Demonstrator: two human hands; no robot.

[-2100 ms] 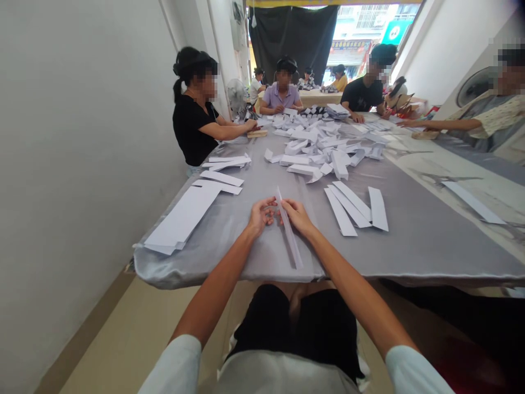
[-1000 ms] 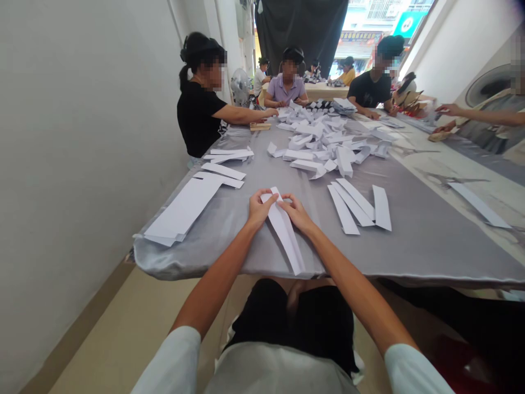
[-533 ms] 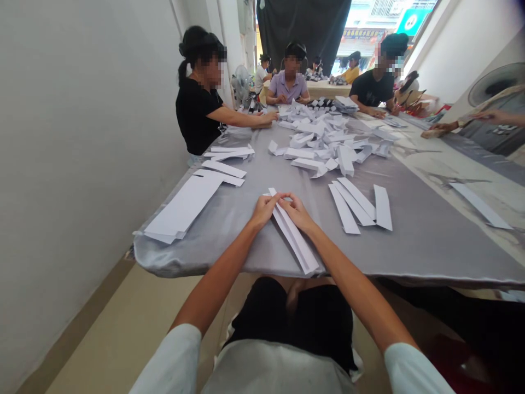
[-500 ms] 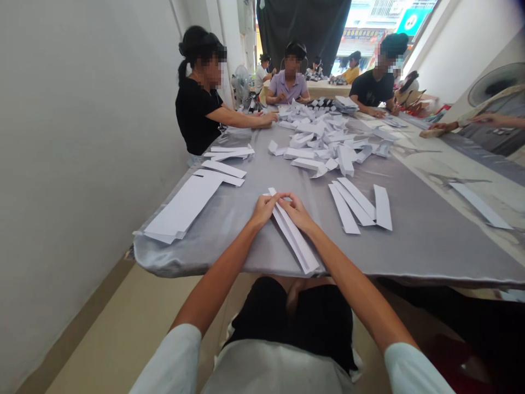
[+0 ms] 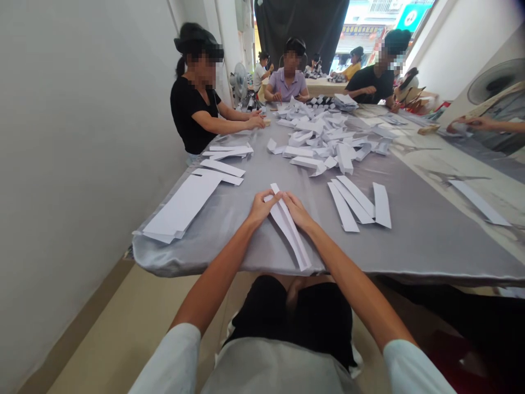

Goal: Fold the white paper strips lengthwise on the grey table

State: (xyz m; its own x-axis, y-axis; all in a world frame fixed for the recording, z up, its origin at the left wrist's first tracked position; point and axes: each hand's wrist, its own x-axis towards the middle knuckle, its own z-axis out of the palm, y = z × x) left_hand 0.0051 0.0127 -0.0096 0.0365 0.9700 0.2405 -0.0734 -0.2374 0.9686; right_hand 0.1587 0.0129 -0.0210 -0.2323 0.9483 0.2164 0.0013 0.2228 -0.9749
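Note:
A long white paper strip (image 5: 292,235), folded lengthwise, lies in front of me on the grey satin tablecloth (image 5: 410,241), reaching from my fingers to the table's near edge. My left hand (image 5: 261,206) pinches its far end from the left. My right hand (image 5: 296,209) pinches the same end from the right. Both hands rest on the cloth with fingers closed on the paper.
Three loose white strips (image 5: 357,203) lie to my right. A stack of flat white sheets (image 5: 180,212) sits at the left edge. A heap of folded paper pieces (image 5: 324,137) fills the table's middle. Several other people sit round the far end. A wall runs close on the left.
The strip was edge-on between my fingers, then opened flat, then folded narrow again. Its near end has shifted a little left. My hands have stayed at its far end.

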